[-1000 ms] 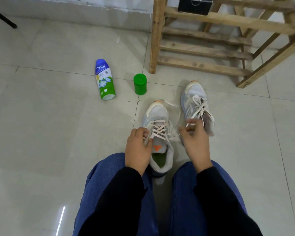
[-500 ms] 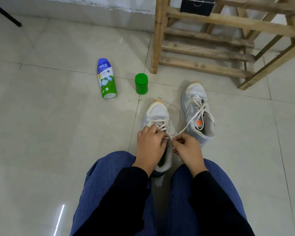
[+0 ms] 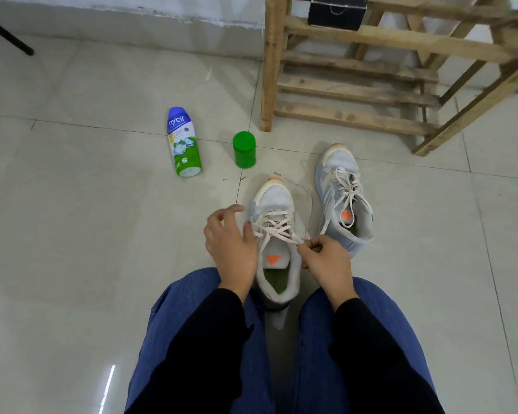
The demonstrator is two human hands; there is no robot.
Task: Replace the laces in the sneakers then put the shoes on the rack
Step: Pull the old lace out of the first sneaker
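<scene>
Between my knees on the floor (image 3: 102, 234), the near sneaker (image 3: 274, 201) carries a lace (image 3: 274, 231) crossed through most of its eyelets. My right grip (image 3: 326, 258) pinches one end by the tongue, and my left grip (image 3: 231, 237) hangs loose-fingered beside the eyelets, holding nothing. The far sneaker (image 3: 340, 165) stands just beside it, laced but slack and seemingly untied; I judge lacing nearly finished, with tightening, tying and moving both shoes onto the rack (image 3: 356, 118) outstanding.

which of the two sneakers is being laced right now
The sneaker between the knees: the right hand pinches its lace. The other sneaker stands untouched, nearer the rack.
</scene>
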